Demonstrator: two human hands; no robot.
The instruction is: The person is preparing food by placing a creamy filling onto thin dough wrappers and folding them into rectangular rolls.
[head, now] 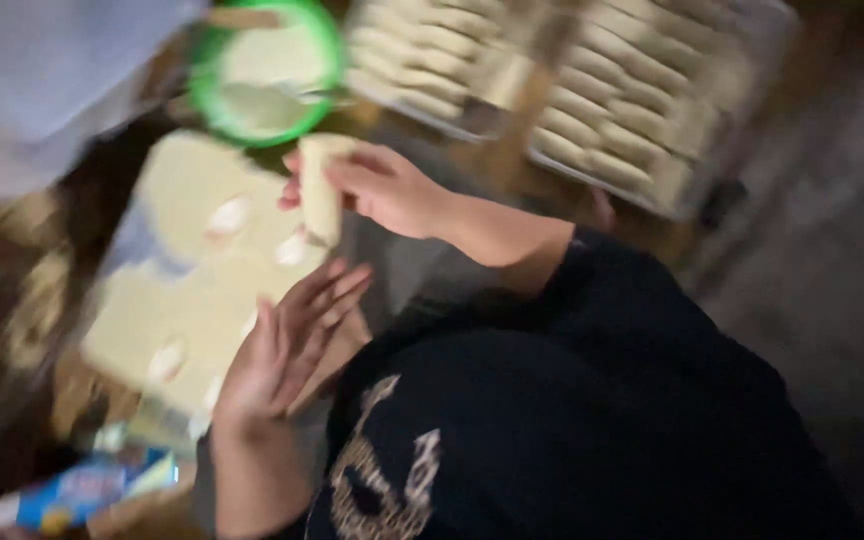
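Observation:
The picture is blurred by motion. My right hand [382,185] is closed around a pale rolled piece of dough [320,195], held upright above a light board [187,270]. My left hand [287,345] hovers flat and empty just below it, fingers apart, over the board's near edge. Thin pale sheets lie on the board with a few white dollops of filling [229,215] on them.
A green-rimmed bowl [265,70] with pale contents sits beyond the board. A metal tray [592,90] at the top right holds rows of several finished rolls. A blue packet [82,490] lies at the bottom left. A grey sleeve fills the top left corner.

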